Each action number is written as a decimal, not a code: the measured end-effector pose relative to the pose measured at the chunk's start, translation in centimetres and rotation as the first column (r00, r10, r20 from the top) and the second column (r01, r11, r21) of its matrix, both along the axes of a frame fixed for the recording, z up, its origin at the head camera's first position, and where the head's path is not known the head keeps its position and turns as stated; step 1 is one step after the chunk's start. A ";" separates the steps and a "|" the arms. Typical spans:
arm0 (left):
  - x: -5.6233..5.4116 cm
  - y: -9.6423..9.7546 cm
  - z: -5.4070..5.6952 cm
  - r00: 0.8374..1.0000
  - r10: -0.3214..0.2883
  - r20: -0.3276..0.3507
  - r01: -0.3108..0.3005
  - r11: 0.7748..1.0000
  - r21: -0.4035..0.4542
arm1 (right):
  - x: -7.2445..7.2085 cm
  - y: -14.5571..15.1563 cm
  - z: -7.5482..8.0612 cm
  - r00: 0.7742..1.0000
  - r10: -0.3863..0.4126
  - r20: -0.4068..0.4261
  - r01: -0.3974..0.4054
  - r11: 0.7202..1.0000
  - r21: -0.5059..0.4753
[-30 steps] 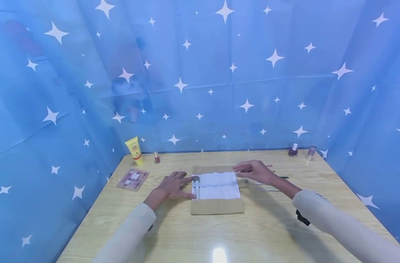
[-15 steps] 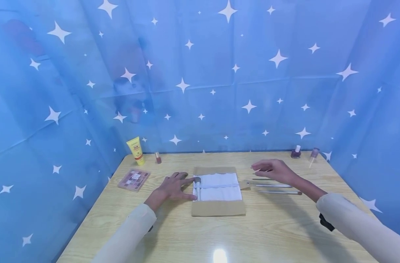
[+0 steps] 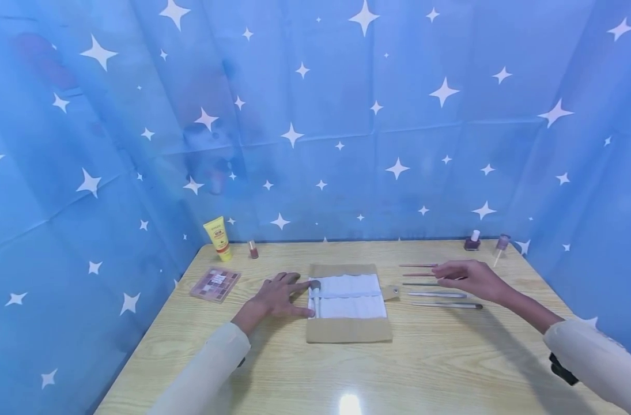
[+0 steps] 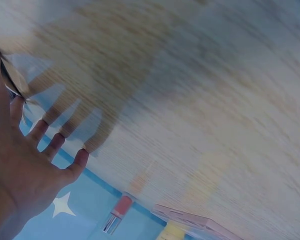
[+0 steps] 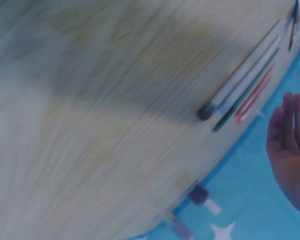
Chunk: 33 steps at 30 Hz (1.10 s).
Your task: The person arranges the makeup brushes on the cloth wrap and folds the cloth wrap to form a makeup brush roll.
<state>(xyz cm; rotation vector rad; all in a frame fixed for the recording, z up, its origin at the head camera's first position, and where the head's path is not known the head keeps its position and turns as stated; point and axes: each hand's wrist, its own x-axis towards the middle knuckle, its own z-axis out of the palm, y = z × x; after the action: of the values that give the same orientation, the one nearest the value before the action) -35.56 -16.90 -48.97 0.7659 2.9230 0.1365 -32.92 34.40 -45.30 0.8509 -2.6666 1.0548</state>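
Note:
A tan brush roll (image 3: pixel 348 331) lies unfolded on the table, with white pockets inside and a snap tab on its right. One makeup brush (image 3: pixel 317 300) stands in the leftmost pocket, dark bristles toward the far side. My left hand (image 3: pixel 280 297) rests at the roll's left edge, fingers spread, index fingertip and thumb touching the roll beside that brush. To the right, several slim makeup brushes (image 3: pixel 439 305) lie side by side in red, green and white. My right hand (image 3: pixel 473 278) hovers over their right ends, fingers fairly straight, with nothing seen between them.
At the back left are a yellow tube (image 3: pixel 219 239), a small red bottle (image 3: pixel 253 249) and an eyeshadow palette (image 3: pixel 215 284). Two small purple bottles, one dark (image 3: pixel 472 241) and one paler (image 3: pixel 502 242), stand at the back right. A starry blue curtain (image 3: pixel 315 144) surrounds the table.
My right hand has moved right from the roll's upper right corner to over the loose brushes, uncovering the snap tab. My left hand has stayed on the roll.

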 end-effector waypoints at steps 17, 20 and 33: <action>0.0 0.0 -0.3 1.000 0.006 -0.008 -0.006 1.000 0.007 | 2.1 5.7 -1.7 0.999 -0.015 0.044 0.014 1.000 0.023; 0.1 0.0 -0.2 1.000 0.010 -0.004 -0.010 1.000 0.008 | 2.3 6.3 -2.5 1.000 0.001 0.008 -0.002 1.000 0.015; 0.3 0.0 0.2 1.000 0.010 0.001 -0.010 1.000 0.000 | 2.6 6.9 -5.0 0.998 -0.067 -0.006 0.068 0.997 0.037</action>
<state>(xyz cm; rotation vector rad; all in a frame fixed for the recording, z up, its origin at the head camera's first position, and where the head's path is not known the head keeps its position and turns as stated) -35.27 -16.86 -48.81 0.7516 2.9263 0.1376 -30.28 41.32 -50.34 0.7629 -2.6986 0.9898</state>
